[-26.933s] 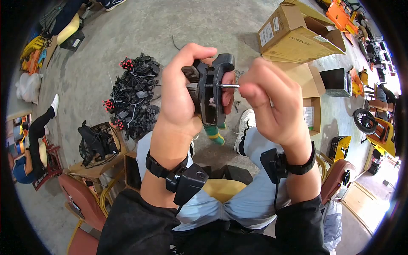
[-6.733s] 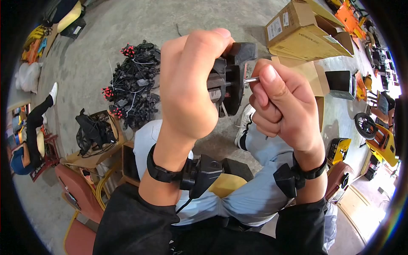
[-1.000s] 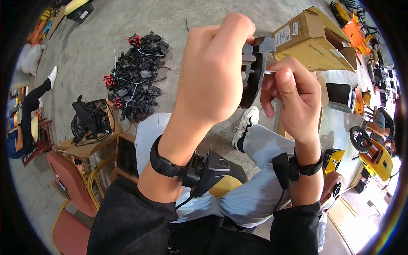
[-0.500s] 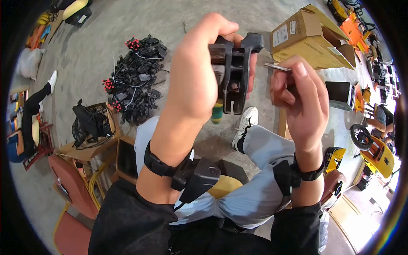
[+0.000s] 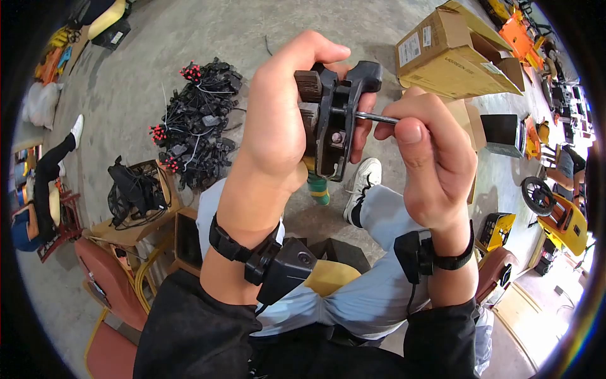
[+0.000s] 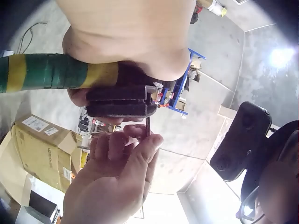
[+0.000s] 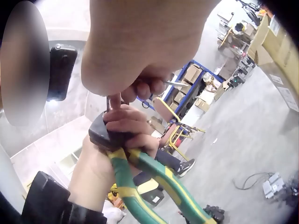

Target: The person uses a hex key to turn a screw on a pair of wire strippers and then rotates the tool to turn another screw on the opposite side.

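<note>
My left hand [image 5: 274,120] grips a black slotted part [image 5: 338,126] together with pliers that have green and yellow handles [image 7: 173,182]. The pliers' ridged metal jaws show beside the part, mostly behind the palm. From the right, my right hand [image 5: 439,151] pinches a thin metal rod [image 5: 379,117] between thumb and index finger. The rod's tip meets the side of the black part, above a small round pin in its slot. In the right wrist view, a rod end [image 7: 176,84] also sticks out past the curled fingers.
On the floor lies a pile of black cabled parts [image 5: 199,126] with red tips. A cardboard box [image 5: 451,54] stands open at upper right. Left of the knees, a black bag [image 5: 136,189] sits on a carton, near a brown chair [image 5: 107,278]. A person sits farther left.
Half a second ago the rod was apart from the black part; now its tip is at the part's side. The left hand has turned since one second ago, exposing the slot.
</note>
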A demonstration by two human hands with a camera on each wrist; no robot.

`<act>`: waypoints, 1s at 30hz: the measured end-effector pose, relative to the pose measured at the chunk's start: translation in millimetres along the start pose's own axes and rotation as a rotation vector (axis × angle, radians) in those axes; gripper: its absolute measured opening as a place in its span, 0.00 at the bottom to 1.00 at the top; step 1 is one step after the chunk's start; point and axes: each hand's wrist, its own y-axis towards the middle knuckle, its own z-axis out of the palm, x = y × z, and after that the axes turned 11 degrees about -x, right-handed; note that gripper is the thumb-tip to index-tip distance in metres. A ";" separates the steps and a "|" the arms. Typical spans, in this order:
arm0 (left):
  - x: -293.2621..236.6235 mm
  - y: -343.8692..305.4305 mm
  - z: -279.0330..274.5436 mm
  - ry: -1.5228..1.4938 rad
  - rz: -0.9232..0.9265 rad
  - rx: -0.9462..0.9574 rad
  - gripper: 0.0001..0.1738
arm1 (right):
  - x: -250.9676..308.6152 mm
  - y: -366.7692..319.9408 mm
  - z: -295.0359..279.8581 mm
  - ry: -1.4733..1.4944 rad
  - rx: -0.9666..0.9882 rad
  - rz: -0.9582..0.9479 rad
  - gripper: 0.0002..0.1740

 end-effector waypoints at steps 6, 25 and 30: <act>1.2 -1.0 3.1 -0.005 0.055 -0.090 0.25 | -4.6 -1.4 1.5 -0.044 -0.005 -0.066 0.15; -1.2 -3.1 3.0 0.099 0.170 -0.104 0.25 | 11.9 3.0 1.6 0.407 -0.031 0.660 0.21; -3.2 -5.4 6.2 0.062 0.151 -0.138 0.25 | 11.7 1.2 8.7 0.337 -0.075 0.467 0.19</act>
